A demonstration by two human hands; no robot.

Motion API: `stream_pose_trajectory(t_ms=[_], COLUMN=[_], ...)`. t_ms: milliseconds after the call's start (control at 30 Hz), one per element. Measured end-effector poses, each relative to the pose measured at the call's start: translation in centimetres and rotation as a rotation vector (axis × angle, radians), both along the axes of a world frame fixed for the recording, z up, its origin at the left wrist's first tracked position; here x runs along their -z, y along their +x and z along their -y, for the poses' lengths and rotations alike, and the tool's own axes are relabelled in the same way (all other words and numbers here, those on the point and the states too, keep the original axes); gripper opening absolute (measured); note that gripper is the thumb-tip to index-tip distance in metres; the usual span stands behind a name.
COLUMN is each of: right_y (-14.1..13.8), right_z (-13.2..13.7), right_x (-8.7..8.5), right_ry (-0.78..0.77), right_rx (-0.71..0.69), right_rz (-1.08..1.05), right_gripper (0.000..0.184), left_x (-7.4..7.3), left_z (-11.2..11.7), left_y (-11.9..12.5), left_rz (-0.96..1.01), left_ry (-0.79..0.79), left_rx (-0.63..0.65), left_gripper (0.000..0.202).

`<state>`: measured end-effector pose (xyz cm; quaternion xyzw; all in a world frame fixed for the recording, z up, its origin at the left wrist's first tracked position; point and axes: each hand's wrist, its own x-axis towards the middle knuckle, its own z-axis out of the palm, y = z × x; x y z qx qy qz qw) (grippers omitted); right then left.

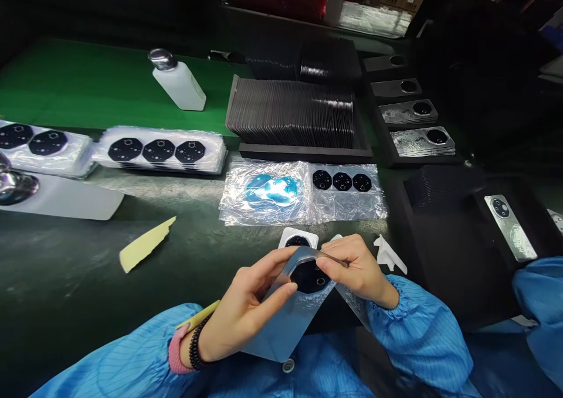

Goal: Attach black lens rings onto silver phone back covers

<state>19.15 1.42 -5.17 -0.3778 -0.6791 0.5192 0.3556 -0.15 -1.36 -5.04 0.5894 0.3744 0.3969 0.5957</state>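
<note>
A silvery-blue phone back cover is tilted between my two hands, with a black round camera plate near its upper end. My left hand grips the cover's left side, thumb at the plate's edge and fingers behind. On the other side, my right hand is closed on the top right edge, its thumb beside the plate. Beyond the hands another cover with a black camera plate lies partly hidden. Below my right hand a second shiny panel shows in part.
Plastic sheets bear black octagonal plates, beside a blue film pile. Stacked plates, dispenser bottles and yellow paper lie left. A slotted black rack stands behind; covers sit right. Another person's sleeve shows.
</note>
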Motion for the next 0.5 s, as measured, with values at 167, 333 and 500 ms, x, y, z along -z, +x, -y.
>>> stream_pose_trajectory(t_ms=[167,333,500], right_y=[-0.12,-0.17,-0.05], right_z=[0.07,0.26,0.60], right_x=[0.02,0.32,0.54], right_ry=[-0.226,-0.319,-0.316], right_rx=[0.022,0.050,0.057], right_rz=[0.097,0.050,-0.006], right_gripper=[0.053,0.065,0.066], left_x=[-0.55,-0.64,-1.00], left_z=[-0.29,-0.38,-0.40], left_y=[0.05,0.07,0.14], left_rz=[-0.085,-0.064,-0.017], left_ry=[-0.037,-0.150,-0.193], left_rx=[0.027,0.031,0.038], left_gripper=[0.034,0.037,0.036])
